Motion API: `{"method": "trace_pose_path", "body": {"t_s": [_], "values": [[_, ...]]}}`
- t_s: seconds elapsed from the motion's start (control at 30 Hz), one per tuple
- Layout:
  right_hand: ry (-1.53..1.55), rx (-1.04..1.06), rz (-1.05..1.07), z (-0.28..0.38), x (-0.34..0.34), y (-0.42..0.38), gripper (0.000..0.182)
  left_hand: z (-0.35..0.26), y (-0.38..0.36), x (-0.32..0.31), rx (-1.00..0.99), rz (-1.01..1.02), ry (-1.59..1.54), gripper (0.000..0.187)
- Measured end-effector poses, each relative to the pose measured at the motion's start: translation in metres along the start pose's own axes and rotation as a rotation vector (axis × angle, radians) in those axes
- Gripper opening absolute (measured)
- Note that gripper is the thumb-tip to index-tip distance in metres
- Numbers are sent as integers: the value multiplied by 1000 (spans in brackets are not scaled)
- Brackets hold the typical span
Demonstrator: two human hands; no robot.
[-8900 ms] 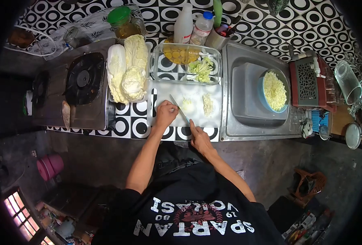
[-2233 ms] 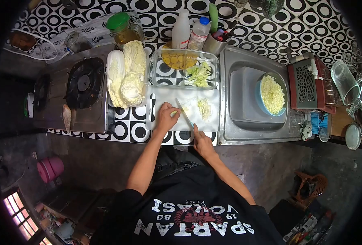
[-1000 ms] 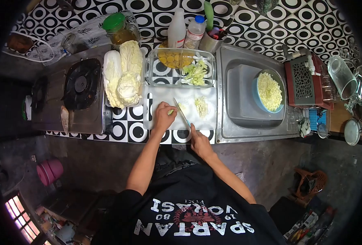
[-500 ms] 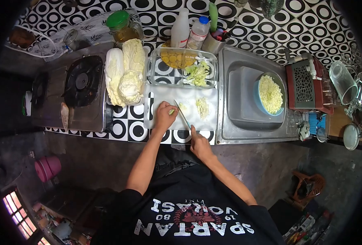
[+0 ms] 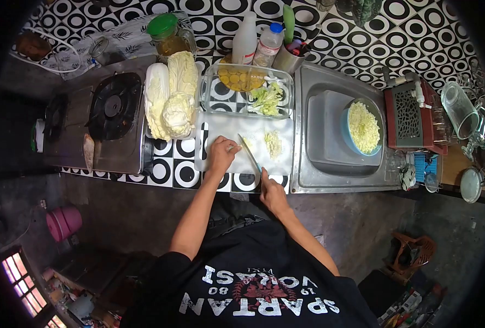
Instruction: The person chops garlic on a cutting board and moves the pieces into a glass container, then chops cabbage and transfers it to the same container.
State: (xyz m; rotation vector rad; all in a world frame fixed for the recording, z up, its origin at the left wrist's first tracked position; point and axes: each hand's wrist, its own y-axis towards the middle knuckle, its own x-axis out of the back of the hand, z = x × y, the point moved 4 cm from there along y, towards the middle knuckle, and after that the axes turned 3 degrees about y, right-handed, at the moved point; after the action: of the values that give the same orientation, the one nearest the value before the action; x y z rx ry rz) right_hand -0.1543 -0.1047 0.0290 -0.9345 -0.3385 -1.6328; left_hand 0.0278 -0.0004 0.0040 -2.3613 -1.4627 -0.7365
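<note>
My right hand point(image 5: 275, 194) is closed round the handle of a knife point(image 5: 250, 153), whose blade slants up and left across the white cutting board point(image 5: 212, 128). Beside the blade's left side, my left hand point(image 5: 222, 153) is closed, its fingertips pinching a small piece of napa cabbage that they mostly hide. Right of the knife lies a small heap of chopped cabbage point(image 5: 273, 144) on the board. A glass dish point(image 5: 203, 90) stands just behind, with loose cabbage leaves point(image 5: 267, 99) in it.
Whole napa cabbages point(image 5: 178, 93) stand left of the board, next to the gas stove point(image 5: 114, 109). In the sink point(image 5: 313, 131) at right sits a blue bowl point(image 5: 347, 139) of chopped cabbage point(image 5: 363, 127). Bottles point(image 5: 268, 46), a utensil cup point(image 5: 290, 59) and a green-lidded jar point(image 5: 168, 35) line the back.
The knife and my right hand have shifted slightly right and down. My left hand stays near the same spot, and less of the cabbage piece shows at its fingers.
</note>
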Motion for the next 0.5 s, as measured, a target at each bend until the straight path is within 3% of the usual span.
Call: {"method": "trace_pose_path", "body": {"t_s": [0.27,0.37,0.5], "values": [[34,-51,71,35,19,9,67,1,-1,-1,-57,4,46,12],[21,-11,0,24,2,4,67,0,-2,-1,-73,3,60,12],[-34,-11,33,16,-10,11,76,0,-1,-1,-95,6,81,13]]}}
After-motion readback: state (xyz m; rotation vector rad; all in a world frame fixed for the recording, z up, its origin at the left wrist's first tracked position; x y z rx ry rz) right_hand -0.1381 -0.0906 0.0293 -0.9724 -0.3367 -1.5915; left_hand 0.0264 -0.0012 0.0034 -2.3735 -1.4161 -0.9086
